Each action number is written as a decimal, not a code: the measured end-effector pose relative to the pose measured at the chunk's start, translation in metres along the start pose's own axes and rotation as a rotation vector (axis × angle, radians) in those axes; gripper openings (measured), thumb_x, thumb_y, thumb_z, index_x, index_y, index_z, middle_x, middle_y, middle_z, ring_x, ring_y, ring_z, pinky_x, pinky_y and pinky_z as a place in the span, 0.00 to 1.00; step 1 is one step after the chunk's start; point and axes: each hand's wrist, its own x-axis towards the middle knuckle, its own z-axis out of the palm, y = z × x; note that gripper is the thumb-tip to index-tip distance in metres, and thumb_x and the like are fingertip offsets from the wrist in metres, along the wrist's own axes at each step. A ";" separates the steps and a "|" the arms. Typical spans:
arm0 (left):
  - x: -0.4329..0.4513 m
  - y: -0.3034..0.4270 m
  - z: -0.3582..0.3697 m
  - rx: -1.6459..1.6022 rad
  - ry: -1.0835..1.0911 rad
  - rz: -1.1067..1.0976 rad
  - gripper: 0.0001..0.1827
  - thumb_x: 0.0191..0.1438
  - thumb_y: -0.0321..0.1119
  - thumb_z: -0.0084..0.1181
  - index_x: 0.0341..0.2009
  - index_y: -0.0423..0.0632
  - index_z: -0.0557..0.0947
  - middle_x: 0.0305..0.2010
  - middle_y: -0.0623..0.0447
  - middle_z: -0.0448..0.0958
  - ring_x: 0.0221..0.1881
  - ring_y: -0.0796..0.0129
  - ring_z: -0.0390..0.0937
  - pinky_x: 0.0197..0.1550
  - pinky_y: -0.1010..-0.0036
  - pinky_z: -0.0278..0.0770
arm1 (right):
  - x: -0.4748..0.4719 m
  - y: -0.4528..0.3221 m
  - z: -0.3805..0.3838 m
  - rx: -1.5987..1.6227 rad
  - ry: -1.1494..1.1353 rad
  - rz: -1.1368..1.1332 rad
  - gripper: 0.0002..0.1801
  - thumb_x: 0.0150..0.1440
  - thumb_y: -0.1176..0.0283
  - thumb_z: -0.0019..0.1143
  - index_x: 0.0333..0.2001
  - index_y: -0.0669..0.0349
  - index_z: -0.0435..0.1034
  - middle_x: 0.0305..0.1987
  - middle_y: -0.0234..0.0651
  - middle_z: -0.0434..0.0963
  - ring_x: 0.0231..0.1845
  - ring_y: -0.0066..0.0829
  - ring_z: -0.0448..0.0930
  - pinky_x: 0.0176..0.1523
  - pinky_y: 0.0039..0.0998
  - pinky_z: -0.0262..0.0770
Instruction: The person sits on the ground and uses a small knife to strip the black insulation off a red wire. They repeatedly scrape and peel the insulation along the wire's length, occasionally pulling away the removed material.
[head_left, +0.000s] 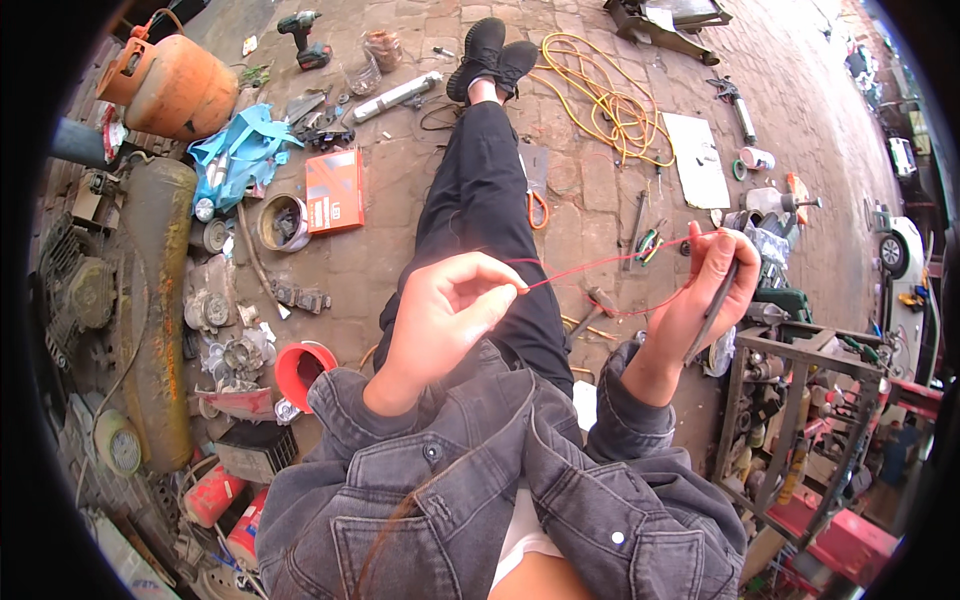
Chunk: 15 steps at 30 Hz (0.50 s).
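Note:
A thin red wire (592, 268) stretches between my two hands above my legs. Thumb and forefinger of my left hand (457, 307) pinch one part of it. My right hand (701, 289) grips another part near the fingertips, and a slim dark rod-like tool (711, 311) lies across that palm, slanting down to the wrist. A slack loop of the wire hangs below the taut stretch. Beyond it on the paving lie a claw-type hammer (598, 300) and green-handled pliers (651, 241). Orange-handled scissors (537, 210) rest beside my leg.
On the left stand an orange gas cylinder (184, 86), a red bucket (289, 367) and an orange box (334, 191). A cordless drill (304, 39) lies farther off. Coiled yellow cable (607, 105) and a white sheet (694, 176) are ahead right. A metal rack (799, 390) stands close right.

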 end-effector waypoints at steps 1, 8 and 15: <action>0.000 0.000 0.000 0.016 0.006 0.008 0.06 0.56 0.22 0.53 0.37 0.37 0.82 0.30 0.55 0.78 0.27 0.80 0.71 0.29 0.84 0.65 | 0.001 0.000 -0.001 -0.022 -0.008 0.006 0.07 0.65 0.72 0.52 0.38 0.65 0.68 0.35 0.32 0.74 0.37 0.22 0.75 0.50 0.28 0.76; 0.001 0.000 0.005 -0.042 0.028 0.025 0.05 0.55 0.21 0.55 0.36 0.36 0.82 0.30 0.57 0.77 0.26 0.83 0.67 0.28 0.85 0.61 | 0.002 0.006 -0.003 -0.017 -0.043 0.019 0.07 0.64 0.71 0.53 0.38 0.65 0.69 0.34 0.31 0.74 0.37 0.20 0.75 0.50 0.27 0.75; -0.006 0.013 0.010 -0.002 -0.146 -0.093 0.05 0.55 0.21 0.56 0.35 0.34 0.83 0.24 0.60 0.75 0.22 0.86 0.63 0.23 0.85 0.56 | 0.011 0.027 -0.006 -0.240 -0.072 -0.054 0.06 0.64 0.73 0.54 0.36 0.66 0.72 0.32 0.29 0.76 0.34 0.16 0.73 0.40 0.19 0.68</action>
